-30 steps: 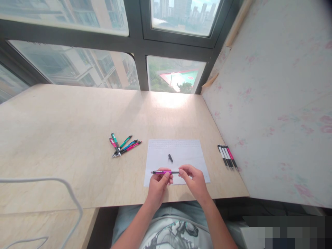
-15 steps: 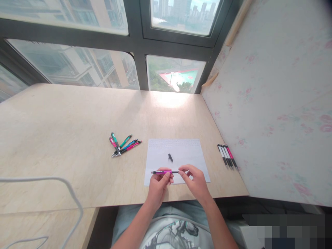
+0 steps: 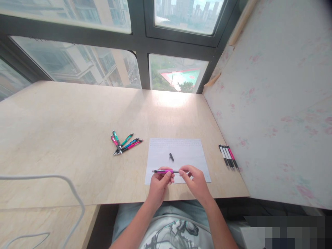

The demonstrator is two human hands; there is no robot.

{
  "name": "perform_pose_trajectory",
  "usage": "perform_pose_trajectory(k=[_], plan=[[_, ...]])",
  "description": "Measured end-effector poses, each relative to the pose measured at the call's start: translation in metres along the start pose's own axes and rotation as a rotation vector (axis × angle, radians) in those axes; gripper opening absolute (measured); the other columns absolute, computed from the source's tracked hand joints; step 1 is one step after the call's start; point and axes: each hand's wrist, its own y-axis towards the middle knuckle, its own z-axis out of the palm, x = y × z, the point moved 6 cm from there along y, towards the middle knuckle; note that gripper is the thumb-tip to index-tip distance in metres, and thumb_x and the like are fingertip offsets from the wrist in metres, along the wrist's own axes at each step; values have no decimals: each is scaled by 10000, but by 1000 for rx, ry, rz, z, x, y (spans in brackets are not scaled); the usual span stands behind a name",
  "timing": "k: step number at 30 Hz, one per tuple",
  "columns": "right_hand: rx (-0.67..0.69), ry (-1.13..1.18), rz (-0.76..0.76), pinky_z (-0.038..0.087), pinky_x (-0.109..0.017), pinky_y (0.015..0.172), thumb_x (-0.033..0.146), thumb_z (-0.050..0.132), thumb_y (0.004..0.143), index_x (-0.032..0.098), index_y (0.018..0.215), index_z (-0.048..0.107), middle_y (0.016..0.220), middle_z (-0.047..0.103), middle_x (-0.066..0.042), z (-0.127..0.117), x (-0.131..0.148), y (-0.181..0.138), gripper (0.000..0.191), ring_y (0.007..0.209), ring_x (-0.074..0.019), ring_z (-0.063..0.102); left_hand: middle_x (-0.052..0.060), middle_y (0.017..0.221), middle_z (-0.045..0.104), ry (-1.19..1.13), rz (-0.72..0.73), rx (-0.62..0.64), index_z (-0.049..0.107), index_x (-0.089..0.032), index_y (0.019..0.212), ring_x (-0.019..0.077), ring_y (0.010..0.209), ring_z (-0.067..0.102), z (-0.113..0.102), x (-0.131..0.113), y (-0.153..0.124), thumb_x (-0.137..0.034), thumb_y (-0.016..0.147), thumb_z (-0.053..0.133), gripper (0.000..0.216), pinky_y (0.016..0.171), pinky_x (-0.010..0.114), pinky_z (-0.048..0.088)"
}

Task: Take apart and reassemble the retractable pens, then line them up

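A purple ballpoint pen point(image 3: 166, 171) lies level above the lower part of a written sheet of paper point(image 3: 158, 152). My left hand point(image 3: 160, 181) is closed around its barrel, thumb on top, with the clicker end sticking out to the left. From the barrel's right end runs a thin dark length, and my right hand point(image 3: 193, 178) pinches its far end between thumb and fingertips. The very tip is hidden by those fingers. Just beyond my hands, a small black piece point(image 3: 171, 157) rests on the paper; its exact kind is too small to tell.
Left of the paper several coloured pens point(image 3: 127, 145) lie in a loose, crossing pile. At the right, by the wall, several white pens and a pink one stand side by side in a row point(image 3: 228, 157). A white cable point(image 3: 72, 190) loops over the table's point(image 3: 77, 138) left front.
The view has shifted slightly. Both hands keep nearly the same pose on the purple pen, and the pens and black piece stay where they lay.
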Motion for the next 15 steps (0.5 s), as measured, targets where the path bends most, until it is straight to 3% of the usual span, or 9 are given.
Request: perform_pose_trajectory(k=[8, 15], plan=[[-36, 77, -115, 487, -269, 634, 220, 577, 863, 214, 870, 647, 846, 669, -41, -1, 9, -1, 70, 778, -171, 619, 31, 701, 658, -66, -24, 17, 666, -136, 877, 104, 587, 556, -2, 1, 0, -274, 744, 744, 207, 560, 216, 401], [-10, 67, -229, 487, -279, 677, 146, 484, 873, 216, 753, 623, 914, 647, -61, -3, 17, -2, 196, 856, -180, 609, 25, 688, 650, -80, -37, 16, 661, -135, 861, 103, 576, 550, -2, 1, 0, -283, 741, 748, 209, 549, 214, 396]])
